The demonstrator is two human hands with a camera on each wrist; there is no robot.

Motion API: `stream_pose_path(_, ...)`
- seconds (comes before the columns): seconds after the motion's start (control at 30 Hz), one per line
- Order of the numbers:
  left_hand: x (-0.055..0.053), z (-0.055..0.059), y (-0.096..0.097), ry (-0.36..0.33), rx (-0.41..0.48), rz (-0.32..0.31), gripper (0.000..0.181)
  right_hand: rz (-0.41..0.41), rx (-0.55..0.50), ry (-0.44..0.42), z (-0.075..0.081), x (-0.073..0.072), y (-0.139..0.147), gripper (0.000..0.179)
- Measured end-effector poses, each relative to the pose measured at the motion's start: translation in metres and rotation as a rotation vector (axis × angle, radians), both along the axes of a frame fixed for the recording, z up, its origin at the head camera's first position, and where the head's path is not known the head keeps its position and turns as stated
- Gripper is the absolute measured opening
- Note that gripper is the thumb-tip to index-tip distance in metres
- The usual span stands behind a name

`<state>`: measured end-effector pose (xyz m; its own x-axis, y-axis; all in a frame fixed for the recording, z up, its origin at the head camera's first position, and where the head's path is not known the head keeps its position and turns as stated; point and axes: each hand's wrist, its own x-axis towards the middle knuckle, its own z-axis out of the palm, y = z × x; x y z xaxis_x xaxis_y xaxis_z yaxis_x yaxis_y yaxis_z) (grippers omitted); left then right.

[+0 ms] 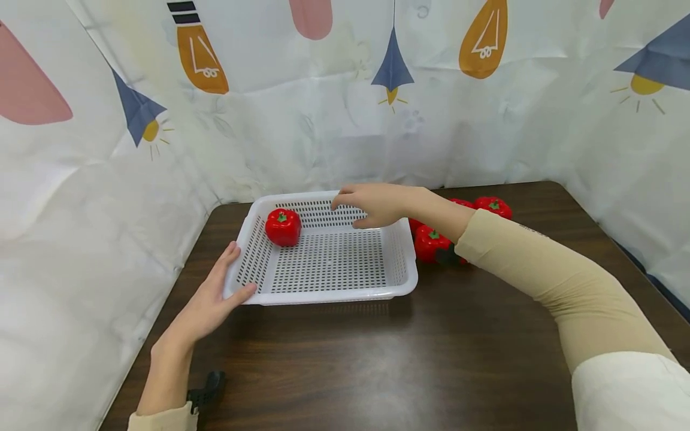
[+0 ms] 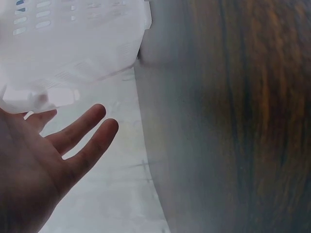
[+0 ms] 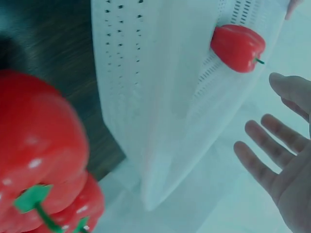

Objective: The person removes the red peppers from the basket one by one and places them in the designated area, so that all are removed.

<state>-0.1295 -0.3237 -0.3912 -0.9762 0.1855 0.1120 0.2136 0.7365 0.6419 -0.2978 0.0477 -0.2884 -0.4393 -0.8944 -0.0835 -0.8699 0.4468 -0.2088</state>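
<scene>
A white perforated plastic basket [image 1: 329, 293] is on the dark wooden table, with one shiny red bell pepper [image 1: 283, 227] at its far left. My left hand [image 1: 210, 302] holds the basket's near left corner, thumb over the rim and fingers along the outer side. In the left wrist view, two of its fingers [image 2: 90, 145] stick out straight, off the basket. Above the basket's far right part hovers my right hand [image 1: 374, 203], fingers loosely spread and nothing in them. The right wrist view shows this hand [image 3: 291, 150] apart from the pepper [image 3: 238, 48].
Several more red bell peppers [image 1: 431, 244] lie on the table right of the basket, partly hidden by my right forearm. A printed white cloth [image 1: 323, 131] hangs behind and beside the table [image 1: 345, 371].
</scene>
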Motion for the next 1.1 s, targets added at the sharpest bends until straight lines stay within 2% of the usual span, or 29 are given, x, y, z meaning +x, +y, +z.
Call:
stream_pose_path(0.27,0.000,0.000,0.000,0.001,-0.004,0.001,0.095,-0.010,0.039,-0.021,0.000,-0.007,-0.031,0.053)
stream_pose_path(0.43,0.001,0.000,-0.001,0.002,-0.005,-0.003,0.095,-0.013,0.058,-0.014,-0.006,-0.012,-0.050,0.056)
stream_pose_path(0.73,0.002,-0.001,-0.001,-0.011,-0.009,0.000,0.095,-0.034,0.075,-0.064,-0.016,-0.017,-0.083,0.067)
stream_pose_path(0.87,0.002,-0.002,-0.001,-0.006,-0.009,0.004,0.095,-0.052,0.077,-0.063,-0.015,-0.017,-0.096,0.069)
stream_pose_path(1.1,0.002,-0.001,-0.001,0.003,-0.006,-0.001,0.094,-0.057,0.060,-0.060,-0.025,-0.018,-0.114,0.078)
